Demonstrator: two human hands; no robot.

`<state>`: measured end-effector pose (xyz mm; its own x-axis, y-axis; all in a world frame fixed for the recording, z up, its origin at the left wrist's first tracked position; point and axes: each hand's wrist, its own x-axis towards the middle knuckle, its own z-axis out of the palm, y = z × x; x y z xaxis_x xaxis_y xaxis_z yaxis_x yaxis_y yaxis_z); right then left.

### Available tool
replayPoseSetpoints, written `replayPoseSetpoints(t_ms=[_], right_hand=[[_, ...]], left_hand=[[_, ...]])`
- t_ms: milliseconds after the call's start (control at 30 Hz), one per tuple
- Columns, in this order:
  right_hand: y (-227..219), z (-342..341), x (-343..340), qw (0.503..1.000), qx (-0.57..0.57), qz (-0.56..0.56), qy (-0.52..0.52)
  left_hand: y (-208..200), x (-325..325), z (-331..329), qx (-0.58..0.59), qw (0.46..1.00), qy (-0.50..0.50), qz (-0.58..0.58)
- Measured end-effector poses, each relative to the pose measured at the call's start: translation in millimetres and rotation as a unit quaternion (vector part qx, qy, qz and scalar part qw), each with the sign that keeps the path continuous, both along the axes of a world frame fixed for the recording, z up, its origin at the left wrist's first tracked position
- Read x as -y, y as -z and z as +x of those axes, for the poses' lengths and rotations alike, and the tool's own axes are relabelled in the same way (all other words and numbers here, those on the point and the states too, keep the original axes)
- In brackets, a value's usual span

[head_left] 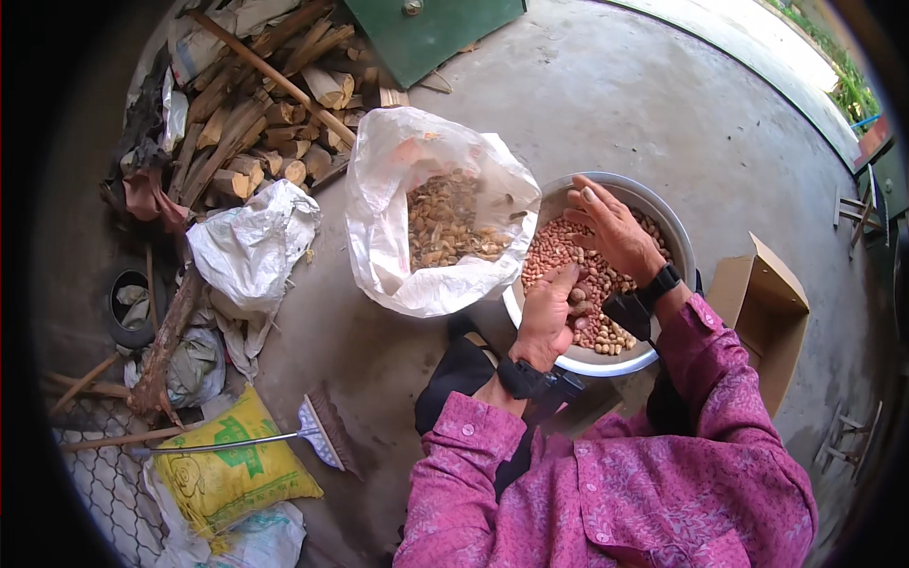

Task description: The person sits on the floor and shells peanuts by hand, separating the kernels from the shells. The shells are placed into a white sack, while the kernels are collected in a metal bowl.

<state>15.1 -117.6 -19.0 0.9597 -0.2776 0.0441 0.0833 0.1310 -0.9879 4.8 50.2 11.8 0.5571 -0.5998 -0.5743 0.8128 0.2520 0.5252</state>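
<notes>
While poised over round silver-rimmed basin (606, 365) of reddish peanuts (549, 248) | spread: right hand (617, 235) | curled: left hand (545, 320) (grip? can't tell)

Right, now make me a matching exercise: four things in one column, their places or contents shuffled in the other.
Column one
1. basin
2. broom
3. open white sack
4. cardboard box

Column two
A. its handle crosses a yellow sack
B. on the right, beyond the right sleeve
C. holds pinkish nuts, with the left hand and right hand over it
D. holds brown shells

Right pairs: 1-C, 2-A, 3-D, 4-B
</notes>
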Motion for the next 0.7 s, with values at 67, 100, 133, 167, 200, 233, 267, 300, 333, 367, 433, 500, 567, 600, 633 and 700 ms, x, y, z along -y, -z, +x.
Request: replayPoseSetpoints(t_ms=[67, 100, 133, 167, 200, 233, 267, 300, 333, 367, 433, 500, 567, 600, 633, 700], right_hand=[[3, -2, -1, 0.995, -0.053, 0.071, -0.042], [-6, -7, -4, 0.977, -0.096, 0.178, -0.072], [-13, -11, -9, 0.944, -0.137, 0.283, -0.102], [-17, -15, -19, 0.943, -0.16, 0.285, -0.066], [-19, -21, -24, 0.935, -0.171, 0.298, -0.083], [-21, -28, -29, 0.927, -0.182, 0.312, -0.1], [-21, -35, -31, 0.918, -0.192, 0.326, -0.117], [-9, -40, -29, 0.903, -0.154, 0.346, -0.202], [-19, -44, -37, 0.894, -0.141, 0.366, -0.215], [-13, -48, -43, 0.884, -0.132, 0.404, -0.194], [-14, -49, -51, 0.86, -0.107, 0.473, -0.162], [-3, -48, -48, 0.845, -0.093, 0.511, -0.129], [16, -53, -36, 0.84, -0.079, 0.53, -0.092], [23, -55, -34, 0.825, -0.08, 0.556, -0.058], [4, -56, -41, 0.823, -0.133, 0.55, 0.044], [2, -66, -34, 0.819, -0.113, 0.562, 0.033]], left_hand=[[5, -9, 5, 0.001, 0.999, 0.004, -0.043], [4, -12, 8, 0.004, 0.999, -0.001, -0.052], [3, -14, 11, 0.009, 0.998, -0.008, -0.06], [6, -15, 13, 0.031, 0.996, -0.012, -0.089], [3, -12, 14, 0.027, 0.995, -0.032, -0.089], [-2, -8, 15, 0.023, 0.994, -0.053, -0.089], [-4, -5, 14, 0.018, 0.993, -0.072, -0.089], [-2, 0, 14, 0.05, 0.991, -0.075, -0.1], [-5, 4, 13, 0.067, 0.989, -0.096, -0.086], [-11, 8, 10, 0.084, 0.987, -0.117, -0.072], [-7, 15, 6, 0.134, 0.978, -0.14, -0.074], [1, 21, 0, 0.175, 0.979, -0.095, -0.05], [13, 30, -7, 0.224, 0.973, -0.016, -0.055], [17, 35, -12, 0.263, 0.964, -0.021, -0.031], [21, 41, -17, 0.301, 0.953, -0.03, -0.007], [21, 50, -25, 0.333, 0.943, -0.014, 0.011]])
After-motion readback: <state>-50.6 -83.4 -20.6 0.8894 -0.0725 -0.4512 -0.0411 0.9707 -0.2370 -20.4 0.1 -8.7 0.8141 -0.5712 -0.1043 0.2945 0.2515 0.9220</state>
